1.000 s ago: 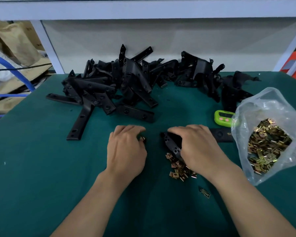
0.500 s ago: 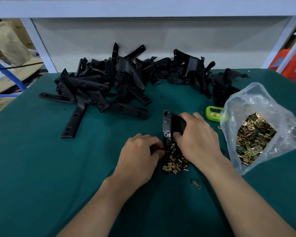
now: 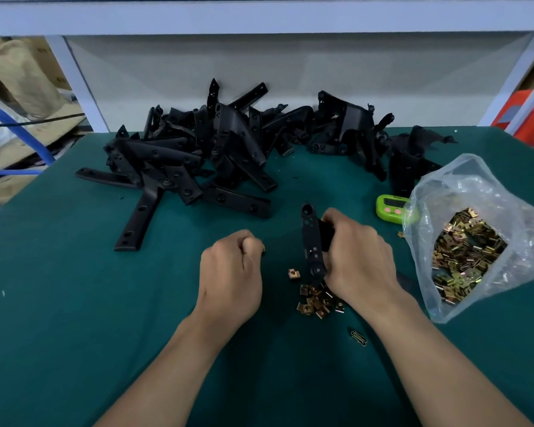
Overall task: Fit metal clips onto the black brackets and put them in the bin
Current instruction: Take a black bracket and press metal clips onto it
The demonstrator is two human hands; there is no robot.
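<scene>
My right hand (image 3: 359, 257) grips a black bracket (image 3: 311, 238), holding it on edge over the green table. My left hand (image 3: 232, 272) sits to its left with fingers curled, pinching a small brass metal clip (image 3: 262, 249) at the fingertips. One loose clip (image 3: 294, 273) lies between the hands. A small heap of clips (image 3: 318, 300) lies just below the held bracket. A large pile of black brackets (image 3: 216, 155) covers the back of the table. No bin is in view.
A clear plastic bag (image 3: 475, 192) of brass clips lies open at the right. A green timer (image 3: 390, 208) sits beside it. A small black clip (image 3: 358, 336) lies near my right forearm. Cardboard and a blue hose are off the table's left edge.
My left hand dipped into the clip heap, then drew back left with a clip pinched. My right hand stood the bracket up on edge and holds it there.
</scene>
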